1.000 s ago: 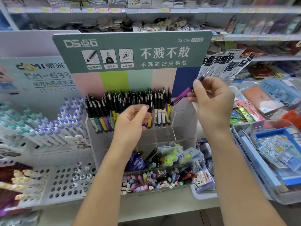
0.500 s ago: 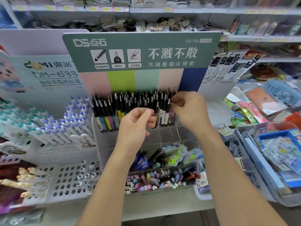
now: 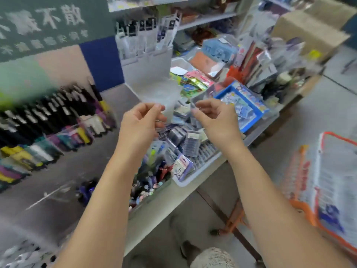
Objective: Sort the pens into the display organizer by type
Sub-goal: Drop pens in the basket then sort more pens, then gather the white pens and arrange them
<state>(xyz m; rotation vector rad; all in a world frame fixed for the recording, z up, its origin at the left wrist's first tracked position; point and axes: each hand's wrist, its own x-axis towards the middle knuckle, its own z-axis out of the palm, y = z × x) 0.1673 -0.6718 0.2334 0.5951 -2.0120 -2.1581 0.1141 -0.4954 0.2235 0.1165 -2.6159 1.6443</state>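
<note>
Two hands raised apart, left hand [image 3: 142, 122] and right hand [image 3: 214, 117] loosely curled, seemingly empty, pens [image 3: 58, 113] blurred leftward.

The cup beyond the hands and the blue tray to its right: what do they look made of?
The cup looks like thin frosted translucent plastic; the packets behind show faintly through its wall, though motion blur leaves it uncertain. The blue tray appears to be rigid, glossy opaque plastic, judging by its even colour and moulded rim.
</note>
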